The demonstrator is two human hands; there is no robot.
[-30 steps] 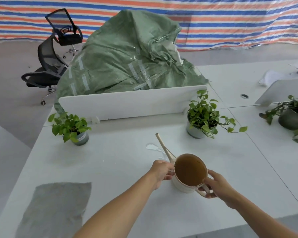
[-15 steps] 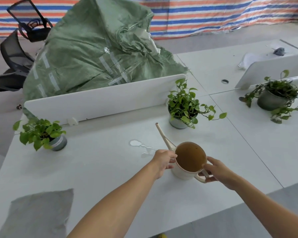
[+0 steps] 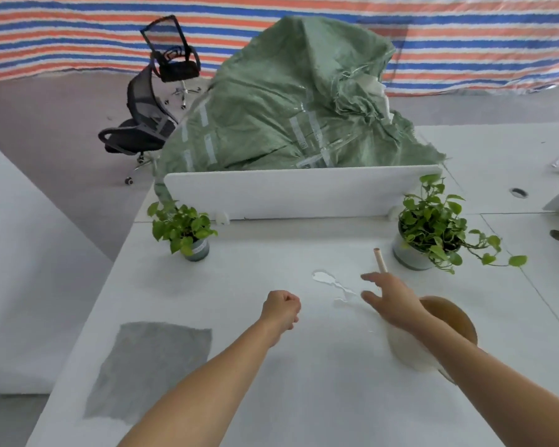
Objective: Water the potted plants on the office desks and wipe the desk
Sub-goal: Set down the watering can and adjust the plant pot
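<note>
On the tabletop [image 3: 304, 398], a grey cloth [image 3: 149, 369] lies flat at 8 o'clock. The left plant [image 3: 183, 229] stands at 10 o'clock, near the white divider [image 3: 300, 191]. The left hand [image 3: 281, 309] is in the middle, curled in a fist with nothing in it. At 1 o'clock from it there is a small puddle [image 3: 326, 279]. The right hand [image 3: 391, 301] is just beside the puddle with fingers spread, blurred; I cannot tell if it touches the spout [image 3: 380, 259]. The can [image 3: 446, 321] stands at 3 o'clock, partly behind the right wrist. The right plant [image 3: 433, 227] stands at 2 o'clock.
</note>
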